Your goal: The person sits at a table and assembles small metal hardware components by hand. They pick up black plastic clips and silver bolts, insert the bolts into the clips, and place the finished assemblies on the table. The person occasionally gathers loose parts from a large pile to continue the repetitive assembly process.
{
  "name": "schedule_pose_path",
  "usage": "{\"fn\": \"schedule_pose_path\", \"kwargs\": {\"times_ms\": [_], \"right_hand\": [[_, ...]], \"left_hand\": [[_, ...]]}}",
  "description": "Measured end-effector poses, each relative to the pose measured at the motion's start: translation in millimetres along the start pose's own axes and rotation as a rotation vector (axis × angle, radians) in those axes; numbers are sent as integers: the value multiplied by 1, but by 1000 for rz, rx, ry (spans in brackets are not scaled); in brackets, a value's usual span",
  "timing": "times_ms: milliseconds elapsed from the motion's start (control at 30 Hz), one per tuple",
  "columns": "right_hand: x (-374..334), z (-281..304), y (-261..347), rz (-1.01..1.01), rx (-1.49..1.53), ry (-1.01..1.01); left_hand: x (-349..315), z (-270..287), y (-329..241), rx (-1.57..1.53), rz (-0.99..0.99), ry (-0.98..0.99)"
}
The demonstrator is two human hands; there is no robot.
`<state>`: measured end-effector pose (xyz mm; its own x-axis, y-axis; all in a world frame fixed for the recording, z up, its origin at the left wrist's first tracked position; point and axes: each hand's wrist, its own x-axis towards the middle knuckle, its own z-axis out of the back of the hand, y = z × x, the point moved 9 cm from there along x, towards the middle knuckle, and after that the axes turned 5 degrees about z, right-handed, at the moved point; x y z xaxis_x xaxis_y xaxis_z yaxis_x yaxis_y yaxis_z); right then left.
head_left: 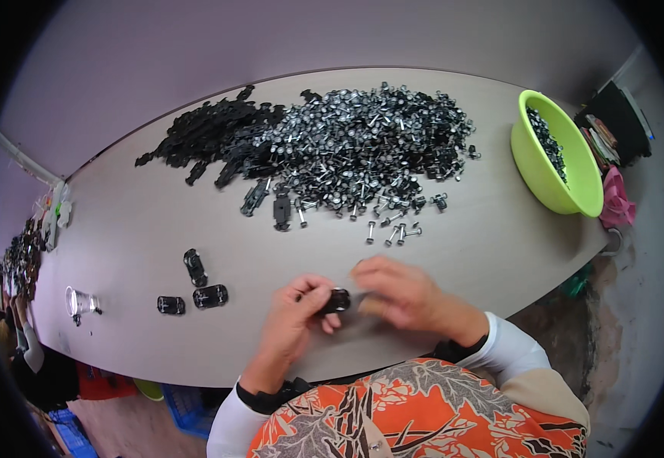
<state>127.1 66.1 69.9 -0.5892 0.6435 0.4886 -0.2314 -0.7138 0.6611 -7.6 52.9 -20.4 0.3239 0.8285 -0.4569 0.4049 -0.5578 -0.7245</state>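
My left hand (294, 309) is closed, its thumb and fingers pinching a small dark toy car part (337, 300) near the front edge of the table. Just right of it is my right hand (397, 294), its fingers smeared by motion, so what they hold cannot be made out. Three small black toy car pieces, one (194, 268) upright and two (210, 296) lying sideways, rest left of my hands. Beyond them spreads a heap of silver and black wheel axles (370, 137), with several loose axles (400, 234) at its near side. A flat black car chassis (281, 210) lies by the heap.
A pile of black chassis (217, 133) adjoins the axles on the left. At the right edge stands a lime-green basin (530, 164) with more small parts. A clear cup (77, 299) sits far left, near another person's arm (30, 343). Blue crates (183, 412) stand below the table.
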Motion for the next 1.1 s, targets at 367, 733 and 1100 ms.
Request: {"fn": "schedule_pose_path", "kwargs": {"times_ms": [367,733,1100], "right_hand": [[-26,107,-106,-152,-700,-96],[-83,96,-115,-868,72,-232],[-55,85,-66,-349,-344,-81]], "left_hand": [[11,3,-5,-42,31,12],[13,4,5,52,107,46],[8,-1,6,-78,136,95]]}}
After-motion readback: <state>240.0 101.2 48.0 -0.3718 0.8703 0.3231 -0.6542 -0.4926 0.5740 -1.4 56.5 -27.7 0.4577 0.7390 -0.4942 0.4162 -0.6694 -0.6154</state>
